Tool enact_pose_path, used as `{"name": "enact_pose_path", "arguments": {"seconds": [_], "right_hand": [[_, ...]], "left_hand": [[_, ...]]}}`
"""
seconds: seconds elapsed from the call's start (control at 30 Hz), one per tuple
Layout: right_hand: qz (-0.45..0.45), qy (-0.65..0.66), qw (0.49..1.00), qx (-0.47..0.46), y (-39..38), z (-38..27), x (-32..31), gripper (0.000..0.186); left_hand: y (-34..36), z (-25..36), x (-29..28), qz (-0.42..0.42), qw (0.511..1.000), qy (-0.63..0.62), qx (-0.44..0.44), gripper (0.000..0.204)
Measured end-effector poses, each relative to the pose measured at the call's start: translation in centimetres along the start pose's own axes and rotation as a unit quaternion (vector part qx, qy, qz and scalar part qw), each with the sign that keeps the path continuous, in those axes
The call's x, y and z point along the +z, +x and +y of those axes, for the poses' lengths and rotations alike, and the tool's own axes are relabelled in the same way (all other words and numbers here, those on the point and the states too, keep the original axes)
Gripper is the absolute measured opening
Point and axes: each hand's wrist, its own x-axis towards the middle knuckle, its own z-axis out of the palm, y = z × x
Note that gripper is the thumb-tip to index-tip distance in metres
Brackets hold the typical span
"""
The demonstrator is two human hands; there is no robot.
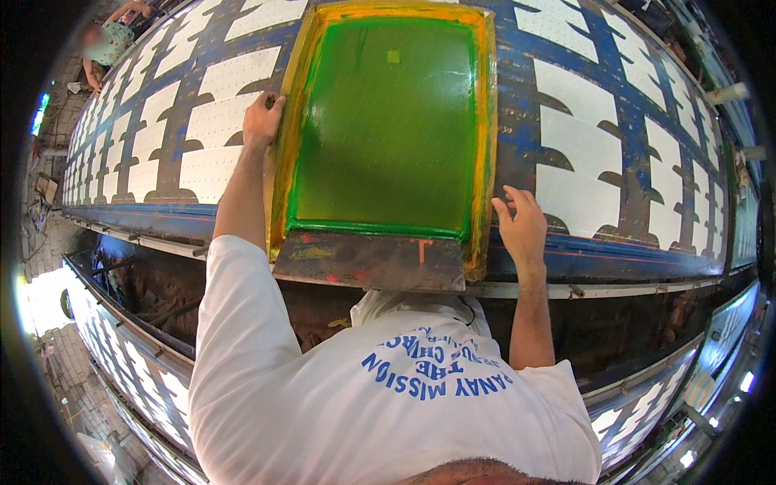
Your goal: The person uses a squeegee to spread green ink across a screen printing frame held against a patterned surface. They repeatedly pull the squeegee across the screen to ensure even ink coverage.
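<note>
A rectangular printing screen [384, 121] with a green mesh and yellow-smeared border lies on the long table, a dark stained board [368, 260] along its near end. My left hand [263, 121] is at the screen's left edge, its fingers curled onto the frame. My right hand [517, 218] is beside the lower right edge, fingers apart and slightly bent, holding nothing; whether a fingertip touches the frame I cannot tell. White cut pieces [574, 178] lie in rows on the blue-and-dark table top to both sides of the screen.
Another person [109, 44] is at the table's far left end. A metal rail [598, 289] runs along the near edge. Behind me is a second long table [129, 347] with white pieces. Pipes [731, 93] stand at the right end.
</note>
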Motion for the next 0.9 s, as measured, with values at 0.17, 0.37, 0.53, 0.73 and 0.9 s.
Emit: {"name": "enact_pose_path", "arguments": {"seconds": [0.17, 0.37, 0.53, 0.73, 0.9], "right_hand": [[-0.040, 0.022, 0.999, -0.002, 0.8, 0.9, 3.7, 0.071], [-0.063, 0.000, 0.998, 0.008, 1.1, -0.1, 3.9, 0.055], [-0.020, 0.035, 0.999, -0.035, 0.8, -1.2, 2.3, 0.056], [0.012, 0.026, 0.996, -0.088, 1.1, -1.6, -0.8, 0.058], [0.005, 0.023, 0.998, -0.066, 3.2, 4.5, -5.7, 0.054]], "left_hand": [[0.2, -0.5, 0.1, -0.016, 1.000, -0.019, 0.006, 0.045], [0.5, -1.4, 0.7, -0.007, 0.999, -0.043, 0.014, 0.041], [1.3, -3.4, 1.2, -0.023, 0.996, -0.077, 0.024, 0.039], [1.7, -2.2, 0.6, -0.031, 0.996, -0.078, 0.028, 0.041], [0.8, 6.4, 1.3, -0.056, 0.995, -0.056, 0.054, 0.046]]}}
